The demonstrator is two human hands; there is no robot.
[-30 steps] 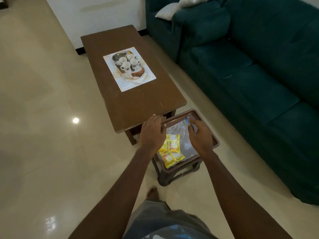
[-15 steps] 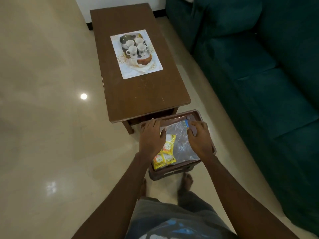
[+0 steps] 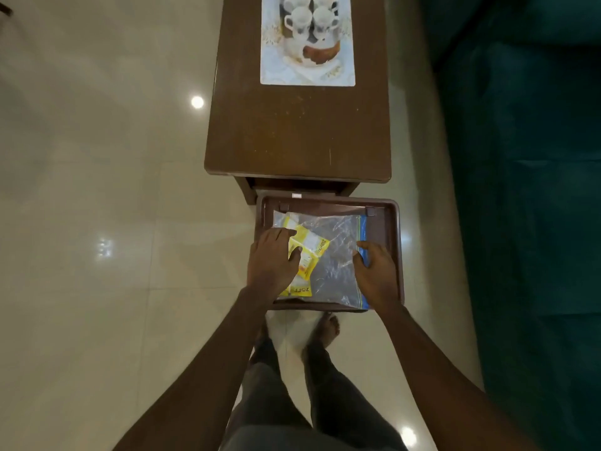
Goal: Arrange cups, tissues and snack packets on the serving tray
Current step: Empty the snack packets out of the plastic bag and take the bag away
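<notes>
Head view: cups (image 3: 309, 14) partly cropped

Person seen from above. Both forearms are bare, with no sleeves, watch, bracelets or rings visible on the left hand (image 3: 272, 258) or the right hand (image 3: 377, 275). The legs are covered by dark grey trousers (image 3: 286, 395) of a plain, slightly creased fabric, reaching to the ankles. The feet are bare; the right foot (image 3: 327, 330) shows its toes, while the left foot is largely hidden behind the left forearm.
</notes>
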